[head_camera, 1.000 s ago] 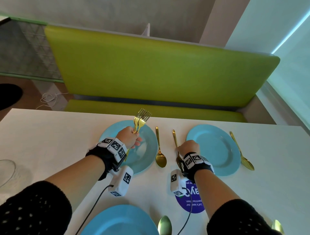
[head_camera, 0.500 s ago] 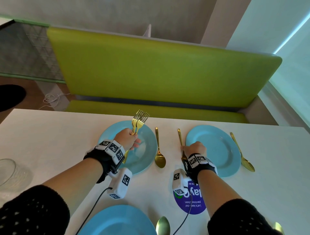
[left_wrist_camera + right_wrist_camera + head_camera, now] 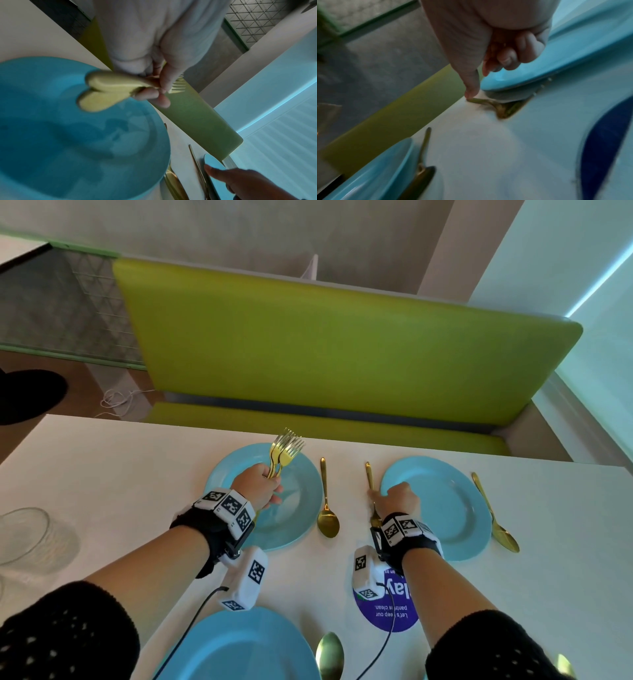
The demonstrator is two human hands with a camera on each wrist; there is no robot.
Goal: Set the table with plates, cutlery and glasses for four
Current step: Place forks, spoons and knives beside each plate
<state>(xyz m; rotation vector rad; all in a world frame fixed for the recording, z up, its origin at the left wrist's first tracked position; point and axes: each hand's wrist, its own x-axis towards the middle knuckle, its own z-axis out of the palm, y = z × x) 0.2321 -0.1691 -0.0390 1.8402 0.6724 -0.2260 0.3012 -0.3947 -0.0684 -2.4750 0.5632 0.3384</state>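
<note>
A: Left hand?
B: My left hand [image 3: 258, 486] is clenched round a bunch of gold forks [image 3: 286, 451], tines up, over the far-left plate [image 3: 303, 508].
A: Right?
B: My right hand [image 3: 400, 501] grips nothing. One straight digit presses the fork [image 3: 369, 475] lying on the table [image 3: 120, 474], just beside the far-right plate [image 3: 455, 508]. Other fingers are curled.

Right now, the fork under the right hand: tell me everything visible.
Gold fork, shiny metal by its look. It lies flat on the white table, just left of the far right blue plate, handle away, tines toward the person. One fingertip of the right hand touches its handle; nothing grips it.
</note>
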